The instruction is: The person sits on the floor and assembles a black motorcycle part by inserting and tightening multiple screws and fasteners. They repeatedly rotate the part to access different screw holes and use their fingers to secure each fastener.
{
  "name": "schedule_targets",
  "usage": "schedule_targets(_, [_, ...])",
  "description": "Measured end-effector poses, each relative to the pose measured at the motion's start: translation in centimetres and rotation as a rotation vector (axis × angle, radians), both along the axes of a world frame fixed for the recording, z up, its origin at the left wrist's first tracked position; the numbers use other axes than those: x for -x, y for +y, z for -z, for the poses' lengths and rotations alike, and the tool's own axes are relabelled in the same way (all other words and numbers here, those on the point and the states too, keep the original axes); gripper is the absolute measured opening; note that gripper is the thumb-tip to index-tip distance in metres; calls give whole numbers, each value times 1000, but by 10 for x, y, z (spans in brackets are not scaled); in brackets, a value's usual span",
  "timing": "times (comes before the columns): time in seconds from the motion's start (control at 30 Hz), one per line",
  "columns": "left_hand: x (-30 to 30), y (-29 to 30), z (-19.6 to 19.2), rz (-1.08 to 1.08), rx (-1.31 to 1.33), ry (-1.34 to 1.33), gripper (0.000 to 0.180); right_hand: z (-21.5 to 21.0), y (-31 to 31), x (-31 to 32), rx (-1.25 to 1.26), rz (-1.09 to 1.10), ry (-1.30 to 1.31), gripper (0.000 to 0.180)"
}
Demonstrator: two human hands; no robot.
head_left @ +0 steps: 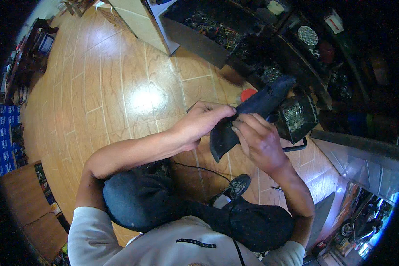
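A long dark piece [261, 98], narrow at the far end and flared like a curved flap at the near end, lies in front of me; its kind is not clear. My left hand [207, 119] is closed at its left edge, the thumb pressed on the surface. Close beside it, my right hand [260, 141] has its fingers curled and pinched on the middle of the same piece. Both sets of fingertips nearly meet. Anything small between them is hidden.
An open dark box of small metal bits [297, 116] stands right of the piece. Beyond is a dark drawer of loose parts [213, 31]. Something round and red [247, 94] shows behind the piece. A black cord [199, 167] crosses the wood-look tiled floor [119, 84] near my shoe.
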State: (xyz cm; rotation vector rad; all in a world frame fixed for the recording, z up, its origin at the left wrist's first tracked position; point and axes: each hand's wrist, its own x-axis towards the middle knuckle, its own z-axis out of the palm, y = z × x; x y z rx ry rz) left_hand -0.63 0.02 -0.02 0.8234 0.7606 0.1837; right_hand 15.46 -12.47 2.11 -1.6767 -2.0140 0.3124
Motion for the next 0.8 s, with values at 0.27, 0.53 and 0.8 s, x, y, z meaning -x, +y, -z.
schedule_targets(0.27, [-1, 0, 8, 68, -7, 51, 28, -1, -3, 17, 76, 161, 38, 10])
schedule_targets(0.53, [0, -1, 2, -18, 165, -14, 27, -5, -2, 14, -7, 172, 114, 13])
schedule_targets(0.8, [-2, 9, -1, -41, 381, -154, 25, -15, 2, 2, 60, 250, 250, 16])
